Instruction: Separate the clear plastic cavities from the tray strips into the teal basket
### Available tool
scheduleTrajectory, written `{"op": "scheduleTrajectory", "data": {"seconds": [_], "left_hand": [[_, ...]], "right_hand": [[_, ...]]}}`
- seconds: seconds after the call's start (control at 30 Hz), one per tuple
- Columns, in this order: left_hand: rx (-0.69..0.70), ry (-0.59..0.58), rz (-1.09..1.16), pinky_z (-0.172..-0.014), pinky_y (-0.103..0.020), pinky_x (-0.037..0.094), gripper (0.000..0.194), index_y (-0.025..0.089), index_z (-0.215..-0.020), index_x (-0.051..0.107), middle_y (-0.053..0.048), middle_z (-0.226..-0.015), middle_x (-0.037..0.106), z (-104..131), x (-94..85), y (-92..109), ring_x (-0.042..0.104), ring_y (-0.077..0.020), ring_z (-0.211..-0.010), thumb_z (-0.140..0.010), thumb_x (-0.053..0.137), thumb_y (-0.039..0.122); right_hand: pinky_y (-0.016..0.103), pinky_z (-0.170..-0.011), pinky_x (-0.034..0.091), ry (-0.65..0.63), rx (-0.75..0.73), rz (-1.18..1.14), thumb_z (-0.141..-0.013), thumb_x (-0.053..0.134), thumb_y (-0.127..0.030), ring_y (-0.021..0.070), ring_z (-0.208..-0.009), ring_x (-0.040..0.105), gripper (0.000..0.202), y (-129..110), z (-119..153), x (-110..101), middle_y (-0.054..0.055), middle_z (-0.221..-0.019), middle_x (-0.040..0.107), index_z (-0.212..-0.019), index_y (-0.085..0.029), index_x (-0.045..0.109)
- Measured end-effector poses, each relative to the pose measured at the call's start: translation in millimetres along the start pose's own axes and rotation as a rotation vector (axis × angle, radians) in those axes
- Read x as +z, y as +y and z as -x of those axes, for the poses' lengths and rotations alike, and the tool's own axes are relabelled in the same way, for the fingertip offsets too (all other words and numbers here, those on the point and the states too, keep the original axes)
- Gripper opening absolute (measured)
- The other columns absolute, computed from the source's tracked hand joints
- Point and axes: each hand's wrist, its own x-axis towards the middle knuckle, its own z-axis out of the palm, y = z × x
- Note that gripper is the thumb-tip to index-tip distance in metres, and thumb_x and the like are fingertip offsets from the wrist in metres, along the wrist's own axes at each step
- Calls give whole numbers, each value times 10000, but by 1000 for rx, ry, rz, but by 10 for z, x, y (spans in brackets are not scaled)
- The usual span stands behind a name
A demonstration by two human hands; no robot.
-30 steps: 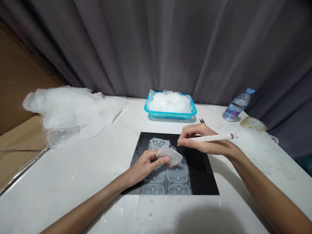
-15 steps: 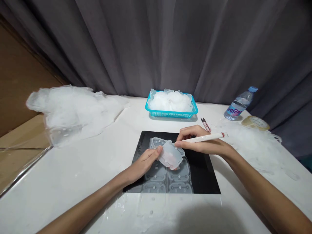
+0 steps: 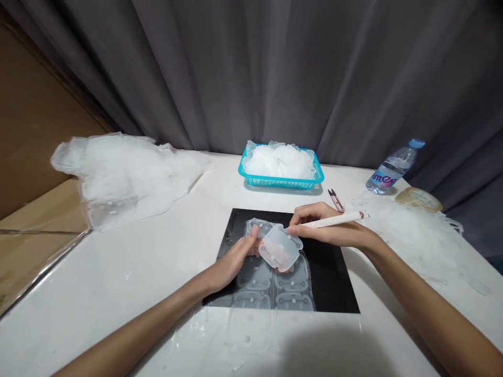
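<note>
A small translucent plastic piece (image 3: 281, 248) with rounded corners and notched edges is held up over a black mat (image 3: 334, 283). My left hand (image 3: 239, 256) supports it from below; pinkish fingers show through it, and the left thumb is raised off its face. At its upper right edge, my right hand (image 3: 320, 225) pinches with thumb and fingertips. The same hand holds a white pen-shaped tool (image 3: 334, 220), its red-marked end pointing right and its other end hidden by the fingers. Under the hands lies a clear sheet of similar pieces (image 3: 293, 283), partly over the mat.
A blue basket (image 3: 283, 182) full of translucent pieces stands at the back. Thread snips (image 3: 336, 201) lie near my right hand. At right are a water bottle (image 3: 395, 167), a tape roll (image 3: 418, 199) and plastic scraps (image 3: 408, 235). A heap of plastic sheets (image 3: 129, 173) lies left.
My left thumb has lifted off the plastic piece. The piece has turned slightly in my hands, while my right hand still pinches its edge. The whole view has shifted a little.
</note>
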Motion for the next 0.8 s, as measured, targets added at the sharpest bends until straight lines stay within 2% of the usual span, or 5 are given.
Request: {"op": "scheduleTrajectory", "data": {"seconds": [0.37,0.57,0.67,0.73,0.8], "left_hand": [[41,-48,49,-1029,-389,491,860,158,-960,794,-129,-1010,789,11,-28,-13,683,-309,-1105,-1025,165,741],[75,-49,2,-981,-384,474,843,133,-924,748,-114,-851,715,3,-50,-10,650,-257,-895,-1045,139,703],[95,62,43,-854,-368,515,763,142,-1017,713,-10,-644,528,-19,-59,-80,542,-183,-672,-1050,190,697],[74,146,69,-775,-344,534,656,157,-1169,683,23,-663,466,-38,-57,-138,503,-160,-643,-1047,309,682],[54,196,44,-729,-315,538,557,181,-1258,663,2,-770,517,-55,-49,-183,541,-165,-715,-1032,447,643]], "right_hand": [[257,-661,444,-12,-2,-7,-931,702,-425,156,-751,599,266,55,-14,-21,22,-820,684,-864,-169,727],[261,-687,452,1,-59,40,-945,683,-414,159,-768,602,263,-55,17,-69,18,-830,681,-842,-173,708],[261,-683,442,143,-122,115,-964,649,-363,154,-752,584,238,-165,80,-144,6,-799,658,-808,-183,670],[262,-666,428,348,-186,198,-981,618,-349,148,-719,563,242,-182,99,-210,-2,-771,628,-798,-192,635],[271,-675,423,609,-279,350,-1002,585,-344,148,-705,556,249,-132,51,-291,2,-772,608,-802,-199,606]]}}
